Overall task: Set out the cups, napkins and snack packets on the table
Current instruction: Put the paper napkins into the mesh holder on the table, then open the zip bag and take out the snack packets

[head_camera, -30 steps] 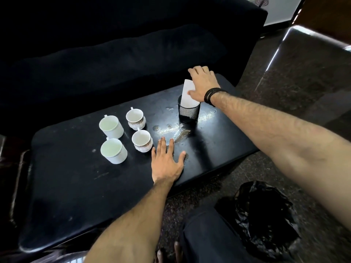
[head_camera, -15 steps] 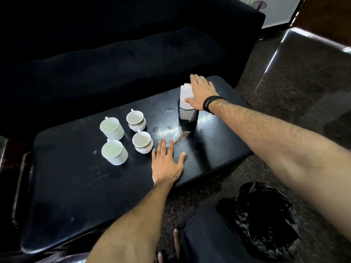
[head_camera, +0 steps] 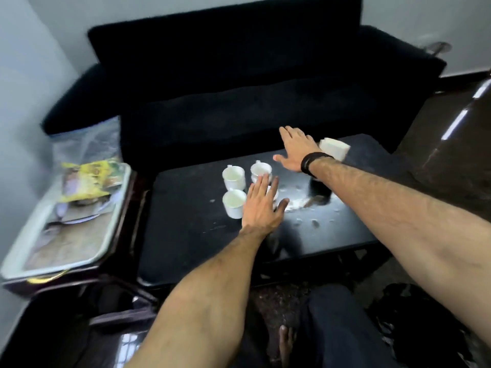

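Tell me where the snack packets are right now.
In the head view, the yellow snack packets lie at the far end of a tray on a side stand, left of the black table and its cups.

White cups (head_camera: 233, 177) clustered mid-table, napkins (head_camera: 335, 149) upright behind, snack packets (head_camera: 87, 179) on left tray.

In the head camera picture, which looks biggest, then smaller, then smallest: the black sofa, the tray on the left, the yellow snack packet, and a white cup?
1. black sofa, by far the largest.
2. tray, though it sits nearer the camera, which may flatter it.
3. yellow snack packet, lying on the tray.
4. white cup, smallest.
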Tool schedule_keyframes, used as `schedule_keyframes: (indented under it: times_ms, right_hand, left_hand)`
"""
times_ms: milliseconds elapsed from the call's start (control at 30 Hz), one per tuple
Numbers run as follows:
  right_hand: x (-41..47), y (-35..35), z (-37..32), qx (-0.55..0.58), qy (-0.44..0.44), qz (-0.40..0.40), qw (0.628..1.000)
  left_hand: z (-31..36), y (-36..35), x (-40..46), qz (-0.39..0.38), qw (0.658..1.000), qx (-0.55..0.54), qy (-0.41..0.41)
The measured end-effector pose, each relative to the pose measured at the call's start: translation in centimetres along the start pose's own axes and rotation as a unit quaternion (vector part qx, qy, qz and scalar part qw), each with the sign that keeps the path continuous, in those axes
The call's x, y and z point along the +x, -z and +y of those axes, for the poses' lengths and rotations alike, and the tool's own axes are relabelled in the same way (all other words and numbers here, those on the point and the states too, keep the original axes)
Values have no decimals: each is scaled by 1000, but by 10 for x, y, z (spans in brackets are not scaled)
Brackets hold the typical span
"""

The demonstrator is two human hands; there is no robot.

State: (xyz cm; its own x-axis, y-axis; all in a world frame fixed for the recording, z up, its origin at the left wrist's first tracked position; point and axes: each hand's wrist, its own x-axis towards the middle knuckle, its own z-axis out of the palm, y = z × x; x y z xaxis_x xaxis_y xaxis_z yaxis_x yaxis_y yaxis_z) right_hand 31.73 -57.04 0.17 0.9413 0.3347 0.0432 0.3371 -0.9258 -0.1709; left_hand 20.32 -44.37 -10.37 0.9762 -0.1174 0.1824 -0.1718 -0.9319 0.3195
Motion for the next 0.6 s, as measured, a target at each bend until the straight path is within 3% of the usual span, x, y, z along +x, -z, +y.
schedule_keyframes:
  times_ms: [300,600]
  right_hand:
    - [-5,-11,-197,0,141,-56,988]
    - [11,-71,-349,71,208,-120,968]
  left_hand:
    - [-162,127,-97,59,974,83,200]
    - [-290,173,-179,52,928,89,358]
